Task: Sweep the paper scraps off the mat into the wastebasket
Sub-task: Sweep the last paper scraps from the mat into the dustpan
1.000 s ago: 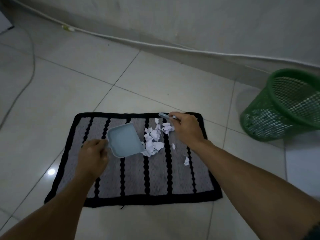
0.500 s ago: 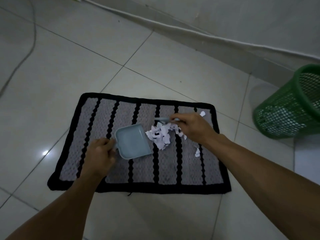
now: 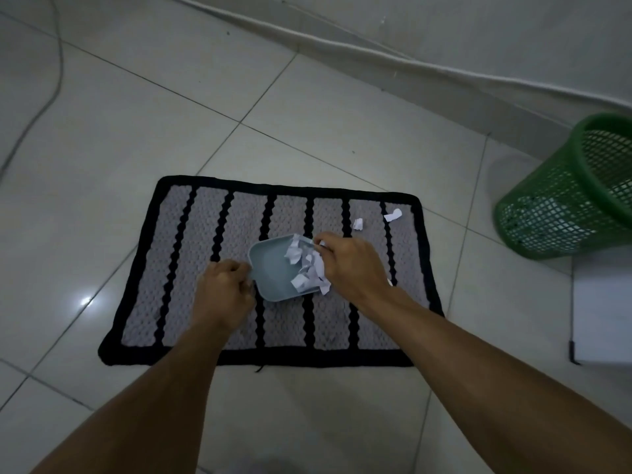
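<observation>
A grey mat (image 3: pixel 205 268) with black stripes and a black border lies on the tiled floor. My left hand (image 3: pixel 224 292) grips the handle of a small pale blue dustpan (image 3: pixel 270 268) resting on the mat. My right hand (image 3: pixel 352 265) holds a small brush, mostly hidden under the fingers, at the pan's open edge. A heap of white paper scraps (image 3: pixel 307 265) lies in the pan's mouth. Two loose scraps (image 3: pixel 392 215) sit near the mat's far right corner. The green mesh wastebasket (image 3: pixel 561 203) stands tilted to the right of the mat.
A white cable (image 3: pixel 376 51) runs along the base of the wall at the back. A thin grey cord (image 3: pixel 51 94) curves over the tiles at the left. A white flat object (image 3: pixel 602 309) lies on the floor right of the mat, below the wastebasket.
My right hand has swept the heap of scraps leftward into the dustpan's mouth. The view has tilted downward, and two scraps were left behind near the mat's far right corner.
</observation>
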Demonstrator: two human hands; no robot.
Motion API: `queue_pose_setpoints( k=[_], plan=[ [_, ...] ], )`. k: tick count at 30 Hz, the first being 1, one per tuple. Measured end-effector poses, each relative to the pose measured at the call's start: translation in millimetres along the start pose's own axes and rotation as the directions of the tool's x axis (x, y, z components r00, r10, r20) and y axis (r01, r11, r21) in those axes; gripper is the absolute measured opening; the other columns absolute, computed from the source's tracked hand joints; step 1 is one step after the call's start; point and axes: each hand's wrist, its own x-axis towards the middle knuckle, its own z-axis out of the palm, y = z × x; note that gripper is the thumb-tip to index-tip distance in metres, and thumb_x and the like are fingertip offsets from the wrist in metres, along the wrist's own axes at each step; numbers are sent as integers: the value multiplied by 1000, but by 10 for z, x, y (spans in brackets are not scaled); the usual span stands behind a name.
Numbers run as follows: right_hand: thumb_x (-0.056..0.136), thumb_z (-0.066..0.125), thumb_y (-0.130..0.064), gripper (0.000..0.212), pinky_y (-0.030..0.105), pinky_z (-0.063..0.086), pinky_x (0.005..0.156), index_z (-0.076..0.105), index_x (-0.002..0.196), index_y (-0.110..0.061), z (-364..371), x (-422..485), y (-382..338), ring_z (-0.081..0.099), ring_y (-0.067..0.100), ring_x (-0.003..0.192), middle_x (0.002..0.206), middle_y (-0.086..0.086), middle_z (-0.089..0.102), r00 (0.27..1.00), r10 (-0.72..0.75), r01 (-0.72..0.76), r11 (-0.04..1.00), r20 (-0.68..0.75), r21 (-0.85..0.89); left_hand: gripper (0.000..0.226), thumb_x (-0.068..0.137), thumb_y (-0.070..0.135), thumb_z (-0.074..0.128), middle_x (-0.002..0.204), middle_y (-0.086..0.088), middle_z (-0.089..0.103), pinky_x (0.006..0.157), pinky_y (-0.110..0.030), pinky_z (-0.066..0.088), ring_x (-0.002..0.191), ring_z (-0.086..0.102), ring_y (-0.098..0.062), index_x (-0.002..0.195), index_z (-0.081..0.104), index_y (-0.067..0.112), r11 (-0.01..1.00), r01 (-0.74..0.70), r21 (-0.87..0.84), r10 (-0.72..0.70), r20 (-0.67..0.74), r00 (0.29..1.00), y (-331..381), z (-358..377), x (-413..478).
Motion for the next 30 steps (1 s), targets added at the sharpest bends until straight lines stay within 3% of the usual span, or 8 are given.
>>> queue_pose_setpoints(
  k=[3,7,15,18,22,25,27,30],
  plan=[
    [97,52,-13,15,32,42,44,67,95,-10,-95,-78,-33,54,20,49,63,7,64,998,-26,29,997,-53,66,46,74,21,34,86,-19,67,66,-45,49,75,56,-38,96,69,1,1000,-7,-8,7,19,1000,-22,10,11],
    [97,54,-17,17,34,43,44,69,101,-12,-187,-79,54,54,21,48,60,6,63,983,80,-67,995,-167,79,54,74,29,30,89,-19,68,70,-49,49,79,58,-39,99,69,1,999,-40,-7,40,51,998,-59,6,53],
    [97,48,-6,20,35,43,46,66,89,-10,82,-183,-214,52,18,50,61,4,61,999,54,-54,995,-2,85,39,72,13,45,90,-19,68,70,-47,51,82,56,-41,101,70,2,997,-77,9,76,84,994,-77,-101,89],
    [98,52,-12,17,31,38,41,68,96,-14,-71,-250,-214,50,13,45,59,2,61,992,58,-42,989,-113,142,39,72,13,47,92,-19,69,72,-47,50,83,57,-41,101,71,3,996,-89,7,87,103,991,-111,-122,108],
    [99,52,-18,16,27,30,39,67,93,-13,-235,-365,11,44,11,42,55,-2,55,922,267,-255,964,-279,80,37,68,10,49,91,-19,70,69,-48,52,81,57,-41,96,72,3,992,-126,16,123,131,984,-134,-135,120],
    [100,46,-19,25,28,35,47,63,85,-11,-137,-467,5,49,15,48,58,0,58,898,372,-388,922,-235,-23,39,68,11,49,93,-19,70,69,-51,52,83,58,-44,98,71,2,987,-158,38,151,139,979,-110,-150,131],
    [101,44,-20,24,29,42,50,64,91,-13,6,-496,-157,54,17,50,61,3,62,922,342,-352,936,-183,-20,41,71,14,44,92,-19,69,69,-51,52,83,57,-43,100,71,3,985,-166,48,159,135,978,-119,-145,121],
    [100,46,-17,22,26,36,48,64,90,-11,205,-466,-430,54,16,51,65,5,64,937,297,-298,954,-184,21,49,74,23,34,90,-17,68,69,-50,51,80,56,-41,101,71,5,985,-169,35,163,124,979,-129,-134,88]
  ],
)
